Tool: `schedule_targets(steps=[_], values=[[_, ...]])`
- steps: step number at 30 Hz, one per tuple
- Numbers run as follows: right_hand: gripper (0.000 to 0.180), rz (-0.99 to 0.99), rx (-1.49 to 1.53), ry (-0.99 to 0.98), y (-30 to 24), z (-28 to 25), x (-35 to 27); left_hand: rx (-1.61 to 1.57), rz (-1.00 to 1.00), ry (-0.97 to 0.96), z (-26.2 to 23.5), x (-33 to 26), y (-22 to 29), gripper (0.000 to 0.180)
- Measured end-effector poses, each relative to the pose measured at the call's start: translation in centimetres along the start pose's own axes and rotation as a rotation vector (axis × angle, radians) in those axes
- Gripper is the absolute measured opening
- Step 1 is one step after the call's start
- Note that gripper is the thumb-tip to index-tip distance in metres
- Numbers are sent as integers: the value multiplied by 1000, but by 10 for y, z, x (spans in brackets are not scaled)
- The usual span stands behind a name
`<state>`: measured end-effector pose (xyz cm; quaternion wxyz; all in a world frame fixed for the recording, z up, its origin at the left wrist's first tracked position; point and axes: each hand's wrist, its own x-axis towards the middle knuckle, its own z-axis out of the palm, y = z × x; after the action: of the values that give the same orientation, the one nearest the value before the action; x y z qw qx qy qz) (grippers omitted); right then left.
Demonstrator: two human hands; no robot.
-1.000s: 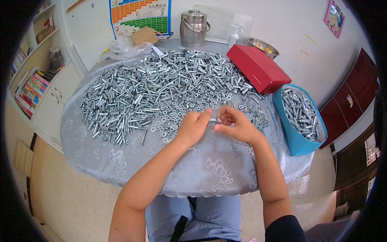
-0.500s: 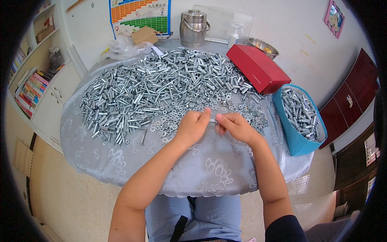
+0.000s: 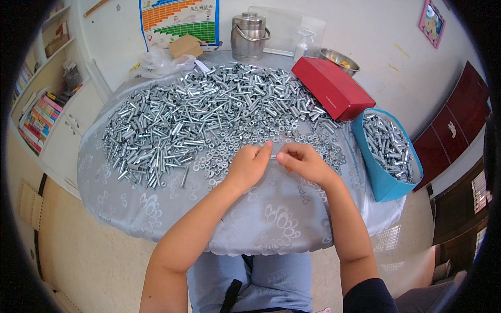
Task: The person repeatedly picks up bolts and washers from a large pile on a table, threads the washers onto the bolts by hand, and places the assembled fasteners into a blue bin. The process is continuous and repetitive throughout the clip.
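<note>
Both hands meet over the near middle of the round worktop (image 3: 156, 208), which is covered with a pale silver-grey patterned cloth. Left hand (image 3: 249, 166) is curled into a loose fist, its thumb and forefinger pinched onto one end of a small silvery metal bolt (image 3: 273, 156); right hand (image 3: 302, 161) is likewise closed, its fingertips (image 3: 282, 155) pinched at the other end of the same piece, so the two hands all but touch. The bolt is mostly hidden between the fingers — only a short bright stretch shows.

Just beyond the hands lies a scatter of small flat metal washers (image 3: 229, 151), and farther out a broad heap of shiny steel bolts and sleeves (image 3: 198, 115) spreads across the far and left part of the worktop. At the right edge stands a blue fabric bin (image 3: 383, 180) filled with more silvery bolts, well apart from the hands. Far right of the heap lies a flat red rectangular box (image 3: 334, 88).

At the far edge stand a lidded stainless steel pot with a bail handle (image 3: 249, 30), a clear spray bottle (image 3: 302, 46) and a round metal bowl (image 3: 339, 60). A brown cardboard piece (image 3: 185, 46) and crumpled clear plastic bag (image 3: 156, 60) sit at the far left. Left of the worktop — low white shelves (image 3: 36, 115) hold coloured books.
</note>
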<state>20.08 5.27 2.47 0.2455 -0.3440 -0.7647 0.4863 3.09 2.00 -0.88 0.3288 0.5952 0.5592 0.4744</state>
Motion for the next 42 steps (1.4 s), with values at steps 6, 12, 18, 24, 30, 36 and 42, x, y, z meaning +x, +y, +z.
schedule_targets(steps=[6, 12, 18, 24, 30, 36, 42], values=[[34, -70, 21, -49, 1, 2, 0, 14, -21, -44, -1, 1, -2, 56], [39, 63, 173, -91, -1, 4, 1, 162, 50, -9, -4, -6, 10, 56], [41, 235, 381, -59, -11, 2, -1, 332, 178, -4, -8, -11, 25, 51], [45, 52, 574, 148, -2, -29, -1, 109, 338, 138, -9, -7, 16, 43], [46, -678, 1730, -4, -7, -89, -29, 116, 302, 107, -7, -3, 11, 47], [44, -697, 1618, 146, 17, -106, -27, 172, 264, 89, -6, -3, 11, 48], [25, -50, 710, 913, 45, -112, -9, 227, 165, 203, -18, 3, 17, 34]])
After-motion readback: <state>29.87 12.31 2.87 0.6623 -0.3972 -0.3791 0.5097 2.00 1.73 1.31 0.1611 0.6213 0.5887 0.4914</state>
